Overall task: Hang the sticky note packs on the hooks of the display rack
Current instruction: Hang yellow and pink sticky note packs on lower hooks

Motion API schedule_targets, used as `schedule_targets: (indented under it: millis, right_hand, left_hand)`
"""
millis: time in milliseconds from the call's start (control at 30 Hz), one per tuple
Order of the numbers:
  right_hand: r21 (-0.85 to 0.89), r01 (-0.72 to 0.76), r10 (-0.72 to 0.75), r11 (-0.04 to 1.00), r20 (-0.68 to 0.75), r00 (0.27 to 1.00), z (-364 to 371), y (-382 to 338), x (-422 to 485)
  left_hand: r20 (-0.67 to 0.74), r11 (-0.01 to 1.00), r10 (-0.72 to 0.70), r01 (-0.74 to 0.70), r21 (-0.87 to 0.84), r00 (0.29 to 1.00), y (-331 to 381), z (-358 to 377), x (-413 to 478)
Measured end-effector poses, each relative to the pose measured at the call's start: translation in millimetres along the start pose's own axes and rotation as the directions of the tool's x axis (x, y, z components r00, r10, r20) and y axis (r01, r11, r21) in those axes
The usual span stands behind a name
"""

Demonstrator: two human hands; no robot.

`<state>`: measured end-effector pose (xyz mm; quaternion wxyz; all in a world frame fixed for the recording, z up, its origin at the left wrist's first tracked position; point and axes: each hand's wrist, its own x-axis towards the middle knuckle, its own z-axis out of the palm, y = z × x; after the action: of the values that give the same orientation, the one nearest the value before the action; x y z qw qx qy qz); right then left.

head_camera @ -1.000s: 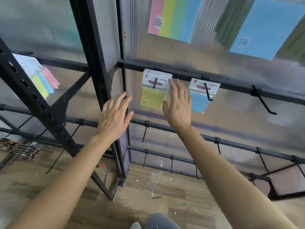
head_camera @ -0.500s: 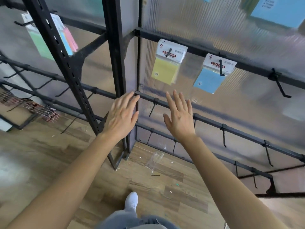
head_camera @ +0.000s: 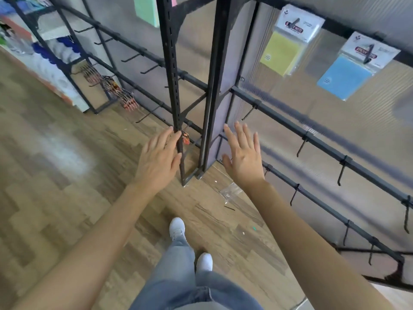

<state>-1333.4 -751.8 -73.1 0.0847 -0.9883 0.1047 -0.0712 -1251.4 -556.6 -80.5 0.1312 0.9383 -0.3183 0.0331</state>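
Observation:
A yellow sticky note pack (head_camera: 282, 50) hangs on a hook of the black display rack (head_camera: 317, 139) at the upper right. To its right a blue sticky note pack (head_camera: 348, 74) hangs on another hook. My left hand (head_camera: 157, 158) and my right hand (head_camera: 244, 157) are held out low in front of the rack's upright posts, fingers straight and spread, holding nothing. Both hands are well below the two packs. Several bare hooks stick out of the lower rails.
A green pack (head_camera: 147, 10) hangs at the top edge. Another rack section with small orange items (head_camera: 116, 90) runs to the left. A clear plastic wrapper (head_camera: 230, 192) lies on the wooden floor by the rack's foot. My legs and white shoes (head_camera: 177, 229) are below.
The view has tilted down and turned left. Both hands have dropped away from the hung packs and stay empty with straight fingers.

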Motion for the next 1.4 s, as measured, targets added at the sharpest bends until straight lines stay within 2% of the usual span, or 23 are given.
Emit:
schedule_targets:
  millis: [267, 433, 900, 1167, 1400]
  right_hand:
    - [0.036, 0.227, -0.228, 0.973, 0.012, 0.974, 8.8, -64.4, 14.8]
    - [0.031, 0.293, -0.294, 0.955, 0.017, 0.956, 18.3, -110.5, 46.0]
    - [0.097, 0.198, -0.198, 0.975, -0.016, 0.980, 53.1, -286.3, 165.2]
    - [0.045, 0.155, -0.156, 0.987, 0.030, 0.987, 67.0, -331.7, 223.8]
    - [0.073, 0.154, -0.155, 0.985, 0.001, 0.988, 84.6, -358.5, 294.9]
  left_hand:
    - [-0.059, 0.988, -0.156, 0.156, 0.002, 0.986, -57.4, -17.7, -42.1]
    - [-0.093, 0.981, -0.195, 0.195, -0.006, 0.976, -108.8, -28.7, -40.6]
    - [-0.111, 0.991, -0.132, 0.134, 0.010, 0.985, -313.9, -88.8, 12.7]
    - [-0.133, 0.992, -0.124, 0.127, 0.009, 0.983, -385.9, -99.1, 51.8]
    - [-0.159, 0.995, -0.101, 0.100, -0.013, 0.982, -436.7, -100.7, 106.5]
